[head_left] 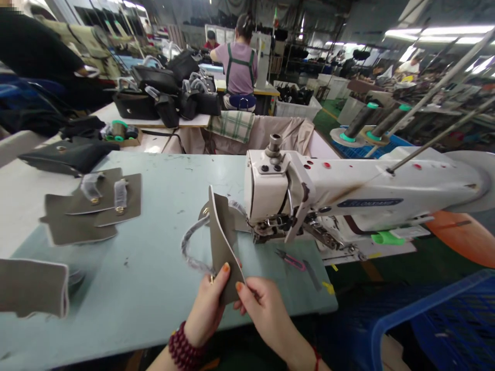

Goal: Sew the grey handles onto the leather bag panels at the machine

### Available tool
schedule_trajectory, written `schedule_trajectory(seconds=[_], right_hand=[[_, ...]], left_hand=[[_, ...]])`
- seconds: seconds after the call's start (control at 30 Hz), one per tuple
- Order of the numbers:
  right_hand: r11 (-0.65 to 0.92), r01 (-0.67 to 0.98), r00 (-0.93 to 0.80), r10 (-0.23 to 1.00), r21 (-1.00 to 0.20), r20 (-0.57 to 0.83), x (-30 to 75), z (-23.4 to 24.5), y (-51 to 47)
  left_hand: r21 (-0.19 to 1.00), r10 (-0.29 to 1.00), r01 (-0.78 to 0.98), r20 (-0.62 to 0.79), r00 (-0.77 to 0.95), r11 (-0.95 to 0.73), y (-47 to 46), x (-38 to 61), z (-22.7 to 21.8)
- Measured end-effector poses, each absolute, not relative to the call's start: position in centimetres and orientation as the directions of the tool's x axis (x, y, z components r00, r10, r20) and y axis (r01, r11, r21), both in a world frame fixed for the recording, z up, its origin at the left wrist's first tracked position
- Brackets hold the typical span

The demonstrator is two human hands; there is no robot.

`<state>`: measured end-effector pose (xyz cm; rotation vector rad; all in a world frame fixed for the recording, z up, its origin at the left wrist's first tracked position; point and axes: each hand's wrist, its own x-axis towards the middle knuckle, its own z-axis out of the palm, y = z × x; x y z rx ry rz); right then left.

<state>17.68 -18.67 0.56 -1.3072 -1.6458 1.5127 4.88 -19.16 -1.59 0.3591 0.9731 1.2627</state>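
A grey leather panel (221, 236) stands on edge near the front of the pale table (154, 268), its far end by the needle of the white sewing machine (348, 193). My left hand (209, 309) pinches its near lower edge, thumb on top. My right hand (263, 309) pinches the same edge from the right. A handle wrapped in clear plastic (190, 247) hangs from the panel and loops on the table to its left.
Several grey panels with wrapped fittings (96, 206) lie at the left, another grey piece (33, 286) at the near left edge. Pink snips (291, 260) lie beside the machine. A blue crate (444, 319) stands at the right. Black bags (170, 87) and a seated person (240, 67) are behind.
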Motion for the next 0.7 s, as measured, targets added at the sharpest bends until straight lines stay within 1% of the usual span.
schedule_trajectory(seconds=[0.1,0.23,0.47,0.7], right_hand=[[-0.099,0.330,-0.264,0.945,-0.939,-0.192,17.5,-1.2,-16.9],[-0.041,0.382,-0.191,0.974,-0.923,-0.122,17.8,-2.2,-14.6],[-0.077,0.321,-0.117,0.986,-0.944,-0.120,18.4,-3.2,-12.2],[-0.160,0.216,-0.030,0.985,-0.963,-0.170,17.9,-3.8,-11.4]], left_hand=[[0.737,0.887,-0.603,-0.450,-0.104,0.303,-16.5,5.4,-2.2],[0.787,0.910,-0.561,-0.392,-0.136,0.256,-13.2,6.0,-2.7],[0.829,0.950,-0.529,-0.287,-0.126,0.180,-9.9,6.6,-3.9],[0.850,0.958,-0.491,-0.270,-0.100,0.189,-8.2,6.5,-3.6]])
